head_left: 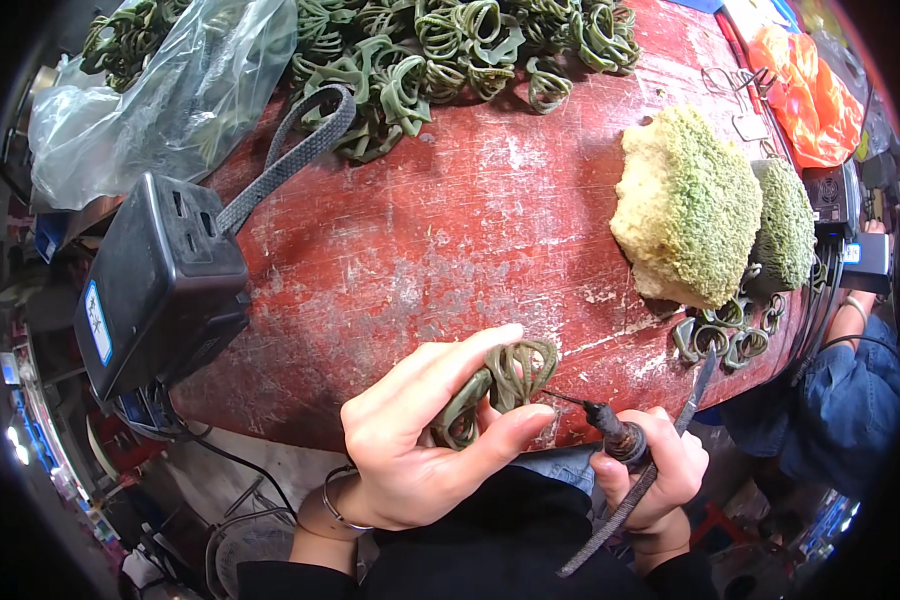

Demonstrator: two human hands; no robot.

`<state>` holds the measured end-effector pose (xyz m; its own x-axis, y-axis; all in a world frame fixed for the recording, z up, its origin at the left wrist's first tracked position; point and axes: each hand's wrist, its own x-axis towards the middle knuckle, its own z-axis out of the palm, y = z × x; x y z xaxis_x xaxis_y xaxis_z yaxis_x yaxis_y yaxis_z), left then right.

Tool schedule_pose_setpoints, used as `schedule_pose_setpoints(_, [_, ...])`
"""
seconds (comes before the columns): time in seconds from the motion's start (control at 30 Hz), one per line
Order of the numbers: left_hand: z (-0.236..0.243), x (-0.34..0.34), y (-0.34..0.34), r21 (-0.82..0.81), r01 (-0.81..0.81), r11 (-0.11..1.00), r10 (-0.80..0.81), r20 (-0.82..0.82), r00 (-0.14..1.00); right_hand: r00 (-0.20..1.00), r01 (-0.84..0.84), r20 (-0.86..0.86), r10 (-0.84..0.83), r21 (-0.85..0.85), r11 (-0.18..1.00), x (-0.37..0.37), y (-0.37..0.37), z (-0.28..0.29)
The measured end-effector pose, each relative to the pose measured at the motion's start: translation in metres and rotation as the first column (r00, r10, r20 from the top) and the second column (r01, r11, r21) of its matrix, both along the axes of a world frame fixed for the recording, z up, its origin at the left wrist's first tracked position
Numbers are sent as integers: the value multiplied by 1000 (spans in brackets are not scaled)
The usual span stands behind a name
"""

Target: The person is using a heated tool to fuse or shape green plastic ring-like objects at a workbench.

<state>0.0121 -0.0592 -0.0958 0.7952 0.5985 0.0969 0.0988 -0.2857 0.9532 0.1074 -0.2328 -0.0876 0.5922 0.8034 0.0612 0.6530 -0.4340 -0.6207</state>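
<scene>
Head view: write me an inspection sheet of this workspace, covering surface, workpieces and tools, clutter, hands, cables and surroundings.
Surface: red table, paint scratched and worn.
Workpieces and tools: green looped piece beside the thin-bitted handheld tool, contact unclear; far pile of green loops; small green loops near the rough yellow-green block.
Clutter: clear plastic bag, black strapped box, orange plastic bag.
Hands: left hand holds the looped piece; right hand grips the tool, with a long grey file-like strip across it.
Cables: black cable below the strapped box; others along the right edge.
Surroundings: another person's blue sleeve at right.
</scene>
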Motion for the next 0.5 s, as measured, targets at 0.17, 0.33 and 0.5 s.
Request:
schedule_pose_setpoints(0.17, [1,2,0,15,7,1000,-8,5,1000,1000,3,-10,-3,27,1000,1,0,-2])
schedule_pose_setpoints(0.33, [0,2,-1,27,5,1000,-5,11,1000,1000,-7,16,7,4,1000,1,1,0])
schedule_pose_setpoints(0.5, [-1,1,-2,33,3,999,-3,4,1000,1000,-1,2,1,24,1000,1,2,-2])
